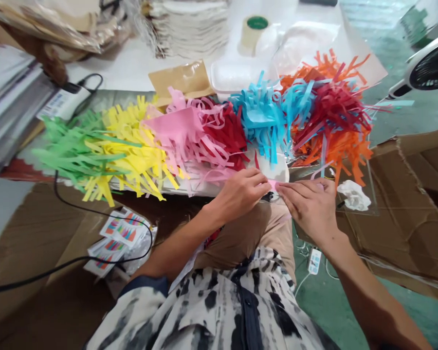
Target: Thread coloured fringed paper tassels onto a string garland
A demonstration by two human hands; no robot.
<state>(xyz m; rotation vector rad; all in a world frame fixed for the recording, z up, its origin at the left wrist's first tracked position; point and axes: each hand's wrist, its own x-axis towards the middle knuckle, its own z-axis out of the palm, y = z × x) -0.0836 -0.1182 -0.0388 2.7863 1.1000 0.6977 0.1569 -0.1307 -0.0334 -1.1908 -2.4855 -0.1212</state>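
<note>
Close to the table's front edge, my left hand (241, 192) pinches a strip of pink tissue paper (273, 184). My right hand (312, 204) has its fingers closed on the same strip, and a short pink stretch shows between the two hands. Beyond them lie fringed tissue-paper bundles in a row: green (78, 146), yellow (131, 141), pink (186, 124), red (226, 129) and blue (264, 112). At the right end, dark red fringe (330, 107) lies over orange fringe (350, 146). Pink strands trail from the left hand toward the pink bundle.
Behind the bundles are a brown paper envelope (182, 80), a white tray (241, 75) and a tape roll (254, 31). A fan (432, 61) stands at right. Cardboard boxes (412, 194) flank me; printed cards (120, 233) lie at lower left near a black cable (73, 260).
</note>
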